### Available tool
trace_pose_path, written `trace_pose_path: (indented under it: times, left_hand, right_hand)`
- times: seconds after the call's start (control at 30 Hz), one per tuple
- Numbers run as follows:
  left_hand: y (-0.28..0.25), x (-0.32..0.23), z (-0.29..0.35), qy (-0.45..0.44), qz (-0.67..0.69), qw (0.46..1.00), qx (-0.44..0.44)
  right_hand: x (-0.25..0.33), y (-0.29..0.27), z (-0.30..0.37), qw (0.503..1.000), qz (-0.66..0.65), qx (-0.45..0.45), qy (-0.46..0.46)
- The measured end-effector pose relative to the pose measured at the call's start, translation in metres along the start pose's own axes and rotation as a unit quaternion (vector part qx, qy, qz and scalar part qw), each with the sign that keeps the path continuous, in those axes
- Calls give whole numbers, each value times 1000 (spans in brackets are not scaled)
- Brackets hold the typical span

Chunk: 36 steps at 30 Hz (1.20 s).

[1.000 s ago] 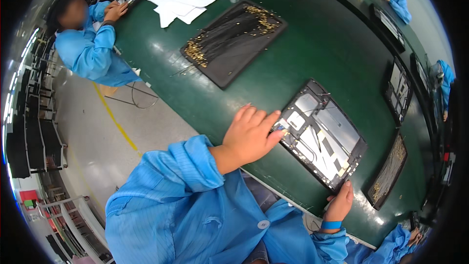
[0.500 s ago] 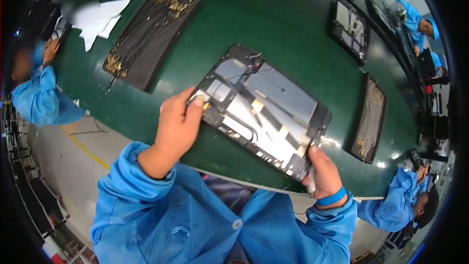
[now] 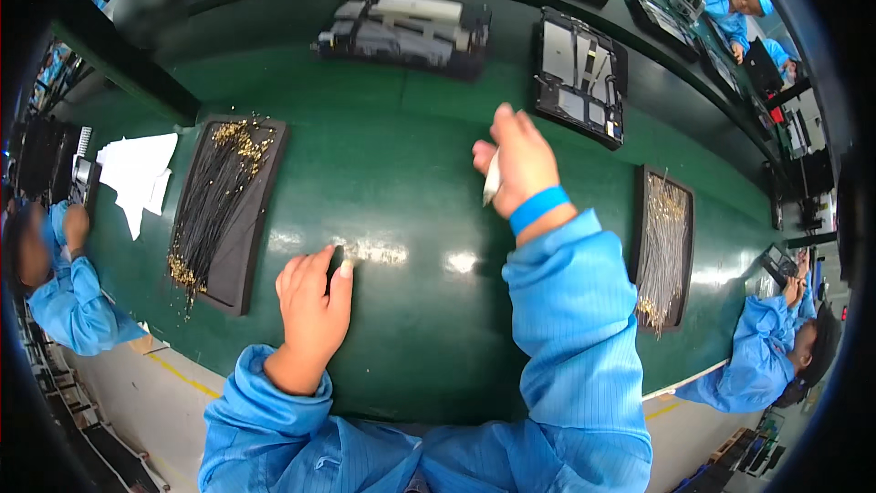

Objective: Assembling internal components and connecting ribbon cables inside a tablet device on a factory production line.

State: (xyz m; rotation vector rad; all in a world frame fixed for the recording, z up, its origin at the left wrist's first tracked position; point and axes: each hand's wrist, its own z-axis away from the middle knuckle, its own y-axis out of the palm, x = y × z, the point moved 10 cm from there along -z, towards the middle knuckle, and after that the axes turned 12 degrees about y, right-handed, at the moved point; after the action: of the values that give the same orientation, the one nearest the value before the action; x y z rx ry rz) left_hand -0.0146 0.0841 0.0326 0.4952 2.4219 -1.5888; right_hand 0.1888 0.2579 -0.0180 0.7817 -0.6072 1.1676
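Low over the green table, my left hand [image 3: 313, 315] is open, with thumb and forefinger apart and nothing visible between them. My right hand [image 3: 527, 164] reaches forward with a blue band round its wrist. It keeps a small pale pointed tool [image 3: 493, 181] against the palm; its exact kind cannot be made out. Beyond both hands, an opened tablet-like device [image 3: 401, 32] with its inner parts exposed lies at the far side, smeared by motion and touched by neither hand. A similar opened device [image 3: 584, 73] lies in a black tray just beyond my right hand.
At left stands a dark tray [image 3: 228, 256] of black cables with gold ends, beside white sheets [image 3: 137, 169]. Another cable tray [image 3: 666, 256] is at right. A dark post [image 3: 128, 64] rises at far left. People in blue work at both sides and far right.
The device that both hands held is now away from them at the far side. My right hand has moved forward with the pale tool; my left has let go. The view has shifted.
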Motion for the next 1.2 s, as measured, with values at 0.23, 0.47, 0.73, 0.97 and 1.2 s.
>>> trace_pose_path:
  times: [0.23,0.47,0.73,0.97,1.2]
  left_hand:
    - [3,6,-4,-26,-17,999,13]
    - [6,-2,-10,-21,-56,998,14]
    - [1,-8,-6,-16,-58,998,-2]
    - [5,18,25,-115,139,982,-53]
    - [22,26,45,-365,506,756,-199]
  right_hand:
    - [-13,-54,-45,955,-280,-28,93]
    - [23,-83,-66,922,-374,-90,49]
    - [21,-84,-68,942,-317,-57,96]
    - [-129,38,137,902,-103,268,322]
    - [-228,7,234,746,254,442,428]
